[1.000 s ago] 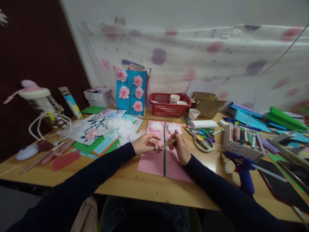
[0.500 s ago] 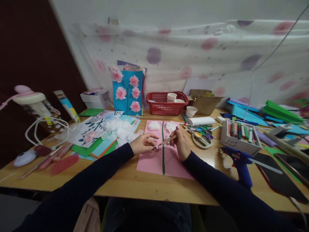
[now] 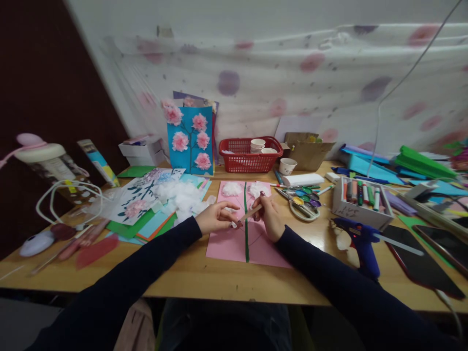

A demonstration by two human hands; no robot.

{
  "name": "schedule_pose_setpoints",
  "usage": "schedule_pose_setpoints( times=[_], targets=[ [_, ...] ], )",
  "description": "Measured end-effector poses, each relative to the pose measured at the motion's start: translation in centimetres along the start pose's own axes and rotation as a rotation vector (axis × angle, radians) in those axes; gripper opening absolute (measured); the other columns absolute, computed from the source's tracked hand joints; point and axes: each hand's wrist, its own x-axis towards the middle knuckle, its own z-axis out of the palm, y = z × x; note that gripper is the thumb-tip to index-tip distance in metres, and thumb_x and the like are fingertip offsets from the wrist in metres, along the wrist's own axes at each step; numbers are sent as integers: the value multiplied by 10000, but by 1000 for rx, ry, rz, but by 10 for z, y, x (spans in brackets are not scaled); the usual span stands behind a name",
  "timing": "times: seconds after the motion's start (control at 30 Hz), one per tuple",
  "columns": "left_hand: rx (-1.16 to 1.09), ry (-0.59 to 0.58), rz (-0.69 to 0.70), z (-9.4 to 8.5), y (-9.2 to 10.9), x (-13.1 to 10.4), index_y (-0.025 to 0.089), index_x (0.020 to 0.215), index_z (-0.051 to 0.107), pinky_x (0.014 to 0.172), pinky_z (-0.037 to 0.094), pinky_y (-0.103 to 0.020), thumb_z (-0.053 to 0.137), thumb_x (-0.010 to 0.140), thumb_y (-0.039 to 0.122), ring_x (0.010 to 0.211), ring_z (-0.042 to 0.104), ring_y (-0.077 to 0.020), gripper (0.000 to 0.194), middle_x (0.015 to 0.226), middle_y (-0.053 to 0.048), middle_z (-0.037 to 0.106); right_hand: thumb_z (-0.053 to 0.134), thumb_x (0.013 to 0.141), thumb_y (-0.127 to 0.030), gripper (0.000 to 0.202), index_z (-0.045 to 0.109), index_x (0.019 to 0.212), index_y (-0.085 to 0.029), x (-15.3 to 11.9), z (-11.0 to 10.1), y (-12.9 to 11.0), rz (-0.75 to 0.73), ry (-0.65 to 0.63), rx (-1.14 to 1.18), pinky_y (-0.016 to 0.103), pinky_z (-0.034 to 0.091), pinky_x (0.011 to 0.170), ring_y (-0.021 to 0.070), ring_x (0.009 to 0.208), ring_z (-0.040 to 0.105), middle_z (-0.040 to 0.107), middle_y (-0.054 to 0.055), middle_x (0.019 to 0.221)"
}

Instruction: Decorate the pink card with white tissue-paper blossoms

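Observation:
My right hand grips a flat, light wooden stick that slants down to the left. Its lower end comes close to the fingertips of my left hand. There the left thumb and index finger pinch a small white tuft that looks like cotton. Both hands hover over a pink sheet with a green strip running down its middle and thin drawn lines. Two white cotton puffs, a left one and a right one, sit on its upper part.
Left of the sheet lies a loose heap of cotton on coloured papers. To the right are scissors, paint pots, a box of markers and a blue glue gun. A red basket and a blue flower picture stand behind.
The wooden stick and my right hand have shifted slightly; the stick's tip stays by the left fingertips. The whole view has moved a little.

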Motion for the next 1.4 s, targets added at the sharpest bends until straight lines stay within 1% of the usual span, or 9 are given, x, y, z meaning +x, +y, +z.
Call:
schedule_pose_setpoints(
  times=[0.13,0.27,0.43,0.63,0.8,0.97,1.1,1.27,1.4],
  targets=[
    [25,33,-16,0,0,1,133,1021,514,705,482,-283,758,571,106,698,672,-147,513,773,-35,693,474,796,-507,416,538,570,-164,-5,2,1,-48,-53,-45,199,305,369,88,344,407,438,-41,354],
    [58,59,-25,-1,1,1,130,1028,515,659,476,-252,762,566,113,652,661,-123,524,774,-21,670,453,799,-537,447,540,563,-168,-5,2,0,-69,-44,-81,209,305,373,93,342,406,434,-39,352],
    [27,56,-15,-1,4,1,129,1021,523,698,488,-265,785,575,169,684,658,-121,519,755,-17,673,454,788,-580,472,541,572,-170,-3,1,-1,-86,-13,-91,217,300,370,96,343,403,440,-38,359],
    [-50,95,-1,-1,4,2,117,1003,512,745,493,-293,776,615,272,721,667,-138,494,765,-45,690,470,789,-580,474,548,575,-165,-2,0,0,-113,26,-66,205,312,371,88,348,407,436,-41,362],
    [43,123,18,-4,6,2,120,1048,494,732,493,-282,788,567,175,740,659,-137,566,794,-41,679,469,776,-609,493,553,585,-163,-2,1,-3,-135,30,-62,206,338,366,90,353,431,466,-29,380],
    [180,306,139,-16,13,3,126,1006,517,670,490,-253,746,562,145,628,613,-90,500,756,8,604,453,743,-669,526,549,614,-168,5,-2,-5,-131,75,-71,208,324,341,96,346,429,481,-23,399],
    [256,392,228,-22,22,2,134,990,508,723,499,-289,719,578,183,687,623,-117,466,742,7,605,460,746,-663,514,543,621,-171,12,-6,4,-149,19,-174,206,327,373,93,367,425,471,-34,418],
    [274,353,201,-14,30,1,145,1034,458,778,509,-344,719,590,196,767,667,-174,517,752,-21,674,413,804,-615,491,559,653,-172,13,-6,13,-190,-5,-300,211,362,434,102,422,472,510,-26,476],
    [349,277,129,-4,29,12,149,1098,441,729,522,-343,687,627,166,765,680,-198,532,785,-54,708,371,850,-567,474,567,674,-172,13,-6,13,-246,13,-351,203,361,447,98,436,476,521,-22,500]
  ],
)
